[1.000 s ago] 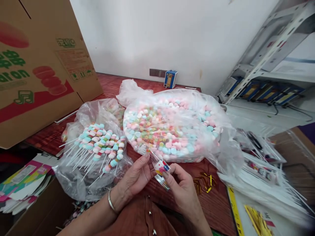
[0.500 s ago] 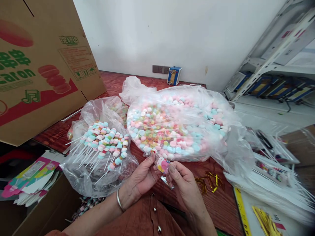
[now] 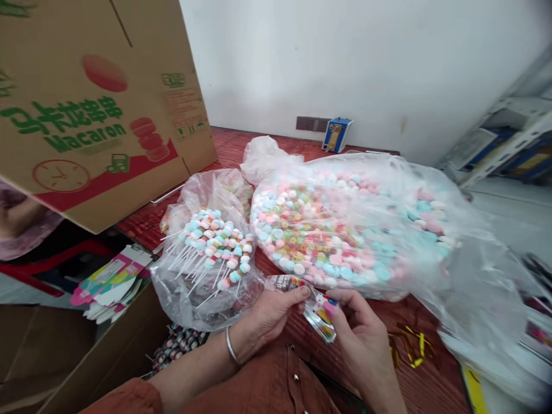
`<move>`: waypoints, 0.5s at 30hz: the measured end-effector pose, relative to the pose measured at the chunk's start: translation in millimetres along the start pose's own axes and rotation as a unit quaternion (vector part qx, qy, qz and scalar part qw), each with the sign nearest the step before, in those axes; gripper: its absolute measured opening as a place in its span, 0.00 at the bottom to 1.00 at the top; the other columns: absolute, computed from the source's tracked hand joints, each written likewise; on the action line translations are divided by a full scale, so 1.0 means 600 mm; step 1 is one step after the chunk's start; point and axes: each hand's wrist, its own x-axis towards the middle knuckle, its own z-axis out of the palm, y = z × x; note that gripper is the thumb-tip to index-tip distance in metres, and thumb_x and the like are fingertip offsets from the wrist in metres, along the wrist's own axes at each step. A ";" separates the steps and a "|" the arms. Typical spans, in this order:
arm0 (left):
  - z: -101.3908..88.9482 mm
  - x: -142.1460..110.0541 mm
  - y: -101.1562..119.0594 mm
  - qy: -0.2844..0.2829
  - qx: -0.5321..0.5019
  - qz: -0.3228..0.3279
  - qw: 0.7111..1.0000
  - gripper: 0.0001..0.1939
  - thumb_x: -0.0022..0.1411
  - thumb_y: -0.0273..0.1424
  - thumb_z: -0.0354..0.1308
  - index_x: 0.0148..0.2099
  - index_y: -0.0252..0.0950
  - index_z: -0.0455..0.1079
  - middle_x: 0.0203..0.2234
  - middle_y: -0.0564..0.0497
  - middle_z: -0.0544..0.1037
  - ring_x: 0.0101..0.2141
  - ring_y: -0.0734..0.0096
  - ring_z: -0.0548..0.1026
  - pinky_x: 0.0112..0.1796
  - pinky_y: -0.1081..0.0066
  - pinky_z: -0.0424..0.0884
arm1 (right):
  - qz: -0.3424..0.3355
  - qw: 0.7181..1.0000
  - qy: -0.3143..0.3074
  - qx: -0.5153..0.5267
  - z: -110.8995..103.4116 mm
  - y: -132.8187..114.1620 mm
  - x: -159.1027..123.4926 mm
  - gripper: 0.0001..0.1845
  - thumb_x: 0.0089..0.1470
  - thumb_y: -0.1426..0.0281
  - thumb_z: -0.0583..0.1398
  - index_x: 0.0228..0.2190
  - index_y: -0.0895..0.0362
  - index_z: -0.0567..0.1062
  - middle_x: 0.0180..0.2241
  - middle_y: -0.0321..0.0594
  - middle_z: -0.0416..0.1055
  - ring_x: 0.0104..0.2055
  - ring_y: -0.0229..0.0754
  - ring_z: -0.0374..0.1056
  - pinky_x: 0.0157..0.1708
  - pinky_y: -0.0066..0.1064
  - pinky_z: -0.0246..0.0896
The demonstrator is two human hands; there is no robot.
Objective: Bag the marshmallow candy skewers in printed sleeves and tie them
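A small printed plastic packaging bag [image 3: 319, 316], partly clear and partly bright-coloured, is held in front of my body. My left hand [image 3: 273, 313], with a bangle at the wrist, pinches it between thumb and fingers. On its other side my right hand [image 3: 362, 325] has thumb and fingers closed on the bag's edge. Skewers of pastel candies [image 3: 215, 244] on white sticks lie on a clear plastic bag [image 3: 172, 299] left of my hands. Just beyond them is a large plastic-covered spread of loose pink, white, blue and fruit-coloured candies [image 3: 328, 270].
A large cardboard carton [image 3: 142, 86] stands at the left on the red-brown table [image 3: 230, 144]. Printed cards [image 3: 116, 282] sit by an open box below. Gold twist ties [image 3: 416, 348] lie at right. A blue device [image 3: 337, 135] stands against the wall. Another person's arm [image 3: 21, 218] shows far left.
My view has turned left, so things appear further right. The bag between my hands now shows more of its length, stretched out at an angle, and both hands still hold it.
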 end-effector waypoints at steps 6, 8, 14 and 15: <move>-0.017 0.010 -0.015 0.046 -0.096 -0.008 0.994 0.19 0.39 0.35 0.78 0.29 0.31 0.74 0.22 0.55 0.70 0.22 0.78 0.63 0.25 0.76 0.60 | -0.240 0.914 0.052 -0.322 -0.001 -0.010 0.010 0.12 0.61 0.67 0.54 0.41 0.56 0.75 0.39 0.49 0.76 0.40 0.51 0.72 0.40 0.40 0.65; -0.025 0.018 -0.021 0.062 -0.099 -0.005 0.993 0.15 0.43 0.34 0.76 0.27 0.32 0.74 0.21 0.55 0.69 0.21 0.78 0.62 0.24 0.76 0.61 | -0.291 0.884 0.115 -0.347 0.017 -0.036 0.010 0.14 0.61 0.68 0.56 0.45 0.58 0.76 0.44 0.53 0.75 0.47 0.55 0.71 0.47 0.45 0.64; -0.033 0.039 -0.026 0.045 -0.095 -0.037 0.994 0.11 0.58 0.35 0.64 0.26 0.36 0.76 0.20 0.53 0.66 0.23 0.70 0.65 0.24 0.72 0.62 | -0.070 0.970 -0.227 0.049 0.222 -0.089 0.005 0.12 0.64 0.63 0.57 0.39 0.55 0.78 0.38 0.42 0.77 0.37 0.44 0.74 0.37 0.36 0.71; -0.034 0.042 -0.026 0.039 -0.100 -0.049 0.993 0.09 0.57 0.32 0.66 0.25 0.36 0.74 0.20 0.53 0.67 0.23 0.71 0.65 0.25 0.71 0.61 | -0.048 0.967 -0.244 0.060 0.268 -0.086 0.007 0.13 0.65 0.62 0.56 0.38 0.56 0.77 0.34 0.40 0.77 0.32 0.41 0.73 0.31 0.33 0.71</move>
